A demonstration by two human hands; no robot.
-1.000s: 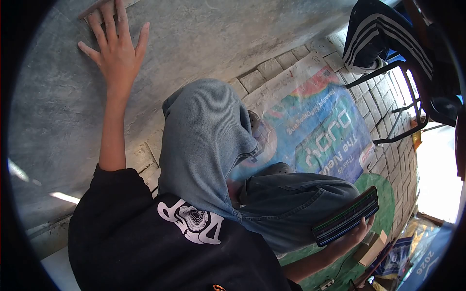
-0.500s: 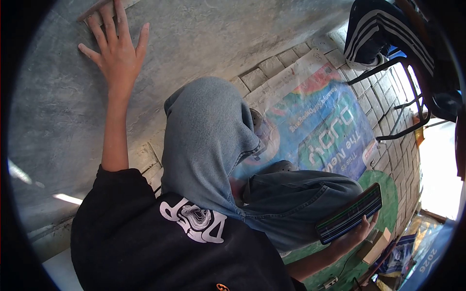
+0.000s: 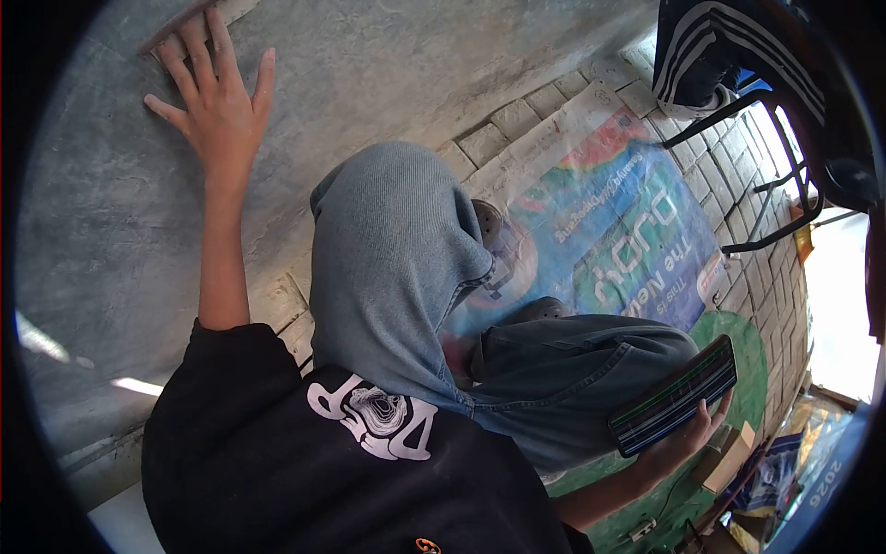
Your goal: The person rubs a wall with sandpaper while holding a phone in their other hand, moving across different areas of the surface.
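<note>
My left hand (image 3: 221, 115) lies on the grey wall (image 3: 111, 194) at the upper left, its fingers spread wide. Several fingertips rest on the edge of a thin brownish flat piece (image 3: 171, 30) against the wall; the frame's dark border cuts off part of it. At the lower right, my right hand (image 3: 688, 439) holds a phone (image 3: 674, 397) from below, with fingers on its edge. The phone is tilted above my bent leg, and its screen shows dark horizontal bands with green and pale lines.
A printed banner (image 3: 609, 222) covers part of the brick paving (image 3: 729, 166). At the upper right are a black-framed chair (image 3: 784, 235) and another person's striped trouser leg (image 3: 706, 46). A small cardboard box (image 3: 729, 459) and blue packaging (image 3: 784, 462) lie lower right, by a green surface (image 3: 738, 342).
The view has shifted slightly, with the floor and phone now a little farther right. My left hand and the flat piece appear slightly lower and to the left. The phone is still held.
</note>
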